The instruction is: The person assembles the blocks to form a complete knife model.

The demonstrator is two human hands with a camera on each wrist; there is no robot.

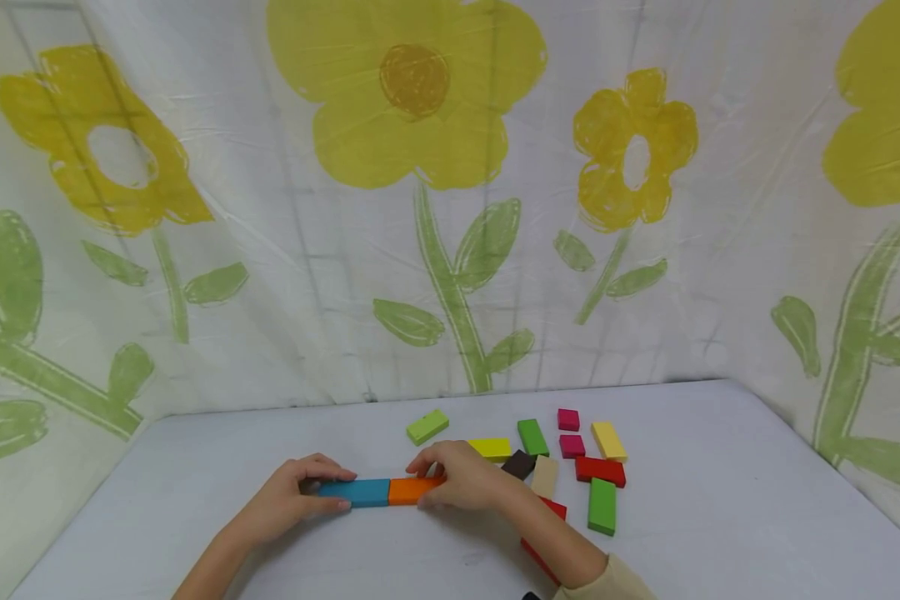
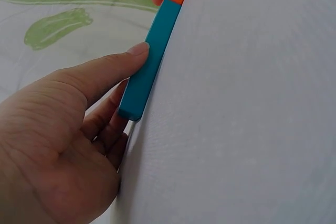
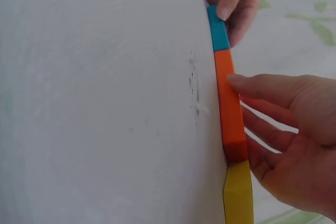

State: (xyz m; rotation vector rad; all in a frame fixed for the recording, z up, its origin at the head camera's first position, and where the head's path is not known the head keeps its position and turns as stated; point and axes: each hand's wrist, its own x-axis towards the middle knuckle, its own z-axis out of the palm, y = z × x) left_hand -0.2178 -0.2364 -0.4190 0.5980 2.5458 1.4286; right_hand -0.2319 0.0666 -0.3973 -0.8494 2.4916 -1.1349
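A blue block (image 1: 367,493) and an orange block (image 1: 405,491) lie flat on the table, end to end in one row with their short ends meeting. My left hand (image 1: 288,496) pinches the blue block near its outer end, thumb on the near side and fingers on the far side. In the left wrist view the thumb (image 2: 137,50) presses the long face of the blue block (image 2: 149,66). The orange block (image 3: 228,103) is pinched by my right hand (image 1: 461,477), which covers its right end in the head view.
Behind my right hand lies a yellow block (image 1: 493,450). Farther right are scattered a dark block (image 1: 520,463), a beige block (image 1: 544,477), red (image 1: 600,472), green (image 1: 602,506), pink (image 1: 567,419) and pale yellow (image 1: 609,442) blocks. A lime block (image 1: 427,426) sits toward the back, before a flowered curtain (image 1: 330,250).
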